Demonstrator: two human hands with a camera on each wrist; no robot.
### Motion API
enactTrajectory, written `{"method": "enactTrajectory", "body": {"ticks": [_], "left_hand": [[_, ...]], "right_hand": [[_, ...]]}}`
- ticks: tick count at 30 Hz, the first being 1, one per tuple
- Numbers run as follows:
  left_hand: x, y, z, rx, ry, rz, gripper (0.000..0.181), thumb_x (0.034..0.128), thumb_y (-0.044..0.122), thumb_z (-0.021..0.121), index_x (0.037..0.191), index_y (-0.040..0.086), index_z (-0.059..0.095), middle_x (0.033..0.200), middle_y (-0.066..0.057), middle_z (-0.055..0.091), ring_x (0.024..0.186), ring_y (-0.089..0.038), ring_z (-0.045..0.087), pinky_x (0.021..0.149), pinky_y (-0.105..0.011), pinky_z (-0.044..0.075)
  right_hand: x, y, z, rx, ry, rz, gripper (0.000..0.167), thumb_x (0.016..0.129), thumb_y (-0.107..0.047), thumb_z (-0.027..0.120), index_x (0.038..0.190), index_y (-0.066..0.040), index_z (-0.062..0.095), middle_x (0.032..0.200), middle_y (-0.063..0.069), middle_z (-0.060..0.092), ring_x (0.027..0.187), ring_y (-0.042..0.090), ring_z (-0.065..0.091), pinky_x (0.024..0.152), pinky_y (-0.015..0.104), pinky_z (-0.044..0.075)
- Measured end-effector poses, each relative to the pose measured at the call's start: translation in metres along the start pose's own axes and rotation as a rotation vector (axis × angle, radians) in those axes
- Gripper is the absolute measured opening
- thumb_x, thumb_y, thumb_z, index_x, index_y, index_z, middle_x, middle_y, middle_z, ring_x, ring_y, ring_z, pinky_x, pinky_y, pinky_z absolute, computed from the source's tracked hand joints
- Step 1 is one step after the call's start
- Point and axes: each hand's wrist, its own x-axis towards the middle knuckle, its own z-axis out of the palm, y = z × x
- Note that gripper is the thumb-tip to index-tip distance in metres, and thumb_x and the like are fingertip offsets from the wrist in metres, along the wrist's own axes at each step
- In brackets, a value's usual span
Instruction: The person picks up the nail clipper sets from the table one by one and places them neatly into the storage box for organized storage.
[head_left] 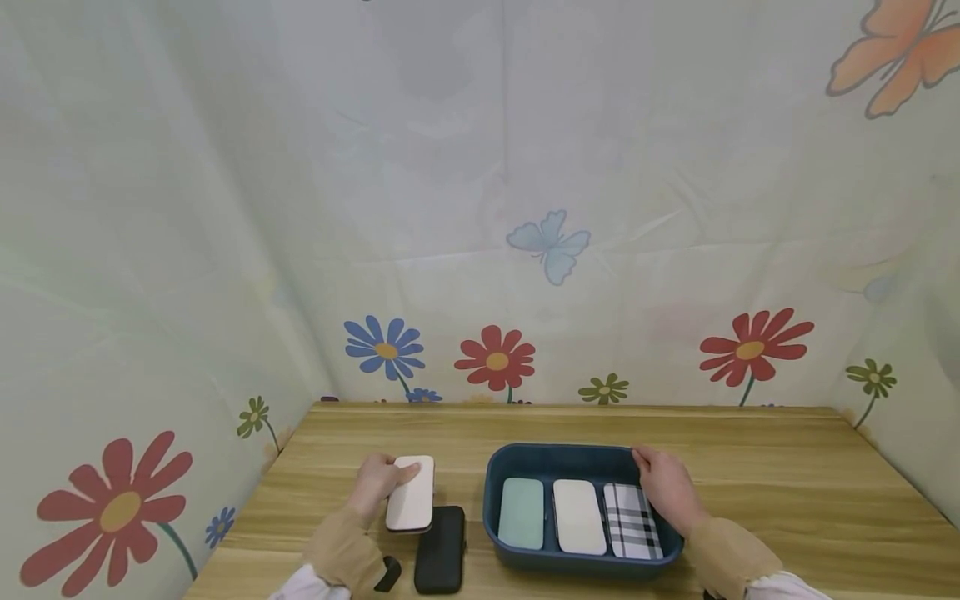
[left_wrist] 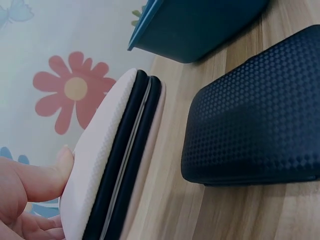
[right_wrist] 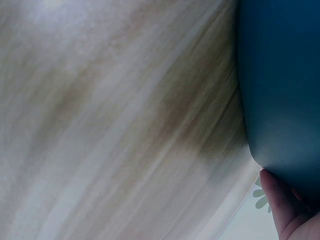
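My left hand [head_left: 377, 483] pinches a flat white case [head_left: 411, 498] with rounded corners, its thumb on the top face. In the left wrist view the case [left_wrist: 107, 165] stands on edge, showing black sides and a thin metal seam. A black case [head_left: 440, 550] with a textured surface lies on the table just beside it. At the far right corner of a dark blue bin [head_left: 577, 563], my right hand [head_left: 667, 487] grips the rim. Inside the bin lie, side by side, a mint green case [head_left: 521, 513], a cream case [head_left: 579, 517] and a black-and-white plaid case [head_left: 633, 522].
The wood-grain table [head_left: 795, 500] extends to both sides of the bin. Behind it and on the left hangs a pale curtain [head_left: 420, 167] printed with flowers and butterflies. The black case sits between the left sleeve [head_left: 341, 550] and the bin.
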Motion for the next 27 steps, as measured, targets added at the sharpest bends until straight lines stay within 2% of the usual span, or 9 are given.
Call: {"method": "enactTrajectory", "body": {"ticks": [8,14,18,27], "left_hand": [[0.000,0.005,0.004,-0.025,0.002,0.012,0.045,0.0758,0.019,0.067,0.099,-0.016,0.054,0.086,-0.021,0.058,0.071,-0.022,0.054,0.058,-0.027,0.046],[0.000,0.009,0.006,-0.002,0.002,0.023,0.040,0.0762,0.020,0.067,0.094,-0.014,0.057,0.081,-0.017,0.058,0.067,-0.019,0.053,0.055,-0.025,0.044],[0.000,0.010,0.006,0.007,0.006,0.027,0.039,0.0762,0.020,0.067,0.093,-0.014,0.057,0.079,-0.017,0.058,0.066,-0.019,0.053,0.054,-0.024,0.044],[0.002,0.014,0.010,-0.031,0.003,0.053,0.034,0.0760,0.020,0.067,0.084,-0.011,0.059,0.069,-0.009,0.056,0.057,-0.014,0.051,0.049,-0.022,0.041]], "right_hand": [[-0.001,-0.002,-0.001,0.001,0.021,-0.017,0.024,0.089,-0.004,0.045,0.104,0.009,0.059,0.097,0.025,0.062,0.087,0.034,0.060,0.074,0.047,0.047],[-0.001,-0.001,-0.001,0.003,0.060,-0.040,0.022,0.088,-0.003,0.047,0.100,0.008,0.061,0.093,0.024,0.064,0.083,0.033,0.061,0.072,0.046,0.047],[-0.001,0.000,-0.001,0.017,0.042,-0.042,0.023,0.089,-0.004,0.046,0.101,0.009,0.061,0.095,0.024,0.063,0.085,0.032,0.061,0.074,0.047,0.047],[-0.001,0.001,-0.002,0.010,0.028,-0.067,0.022,0.089,-0.004,0.046,0.099,0.008,0.061,0.090,0.022,0.064,0.076,0.026,0.061,0.066,0.043,0.048]]}}
